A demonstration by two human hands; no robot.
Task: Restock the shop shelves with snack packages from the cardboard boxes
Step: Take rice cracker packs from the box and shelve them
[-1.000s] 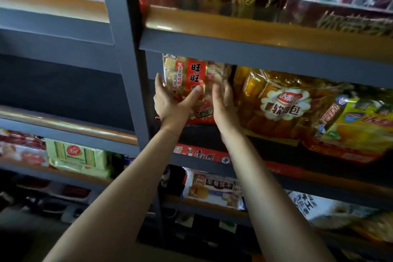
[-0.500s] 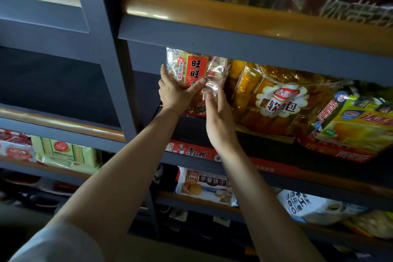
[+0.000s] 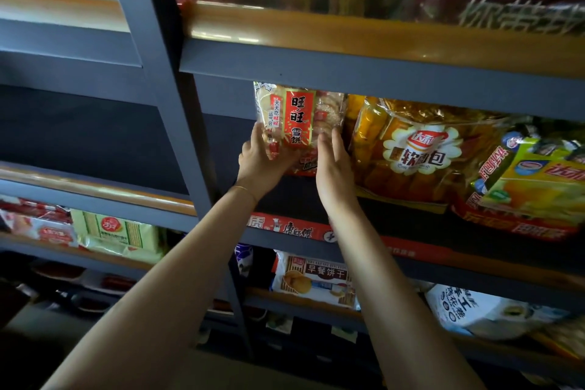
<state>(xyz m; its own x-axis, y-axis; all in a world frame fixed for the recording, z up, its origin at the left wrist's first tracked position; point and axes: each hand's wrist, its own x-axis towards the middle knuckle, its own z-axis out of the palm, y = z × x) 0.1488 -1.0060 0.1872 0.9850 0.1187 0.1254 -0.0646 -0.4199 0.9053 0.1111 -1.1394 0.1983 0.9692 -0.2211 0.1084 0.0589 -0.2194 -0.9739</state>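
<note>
Snack package (image 3: 297, 123) upright, left hand (image 3: 262, 165) gripping, right hand (image 3: 334, 168) seemingly flat alongside.

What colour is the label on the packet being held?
Red with gold trim, on the rice cracker packet; head view.

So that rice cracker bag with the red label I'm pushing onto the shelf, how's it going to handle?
The rice cracker bag looks like glossy clear film, so probably slippery and crinkly. It's puffy with crackers inside, so likely light and fragile; push gently. Standing upright beside the bread bag, steadied by the left hand and right hand, it may tip forward once released.
</note>
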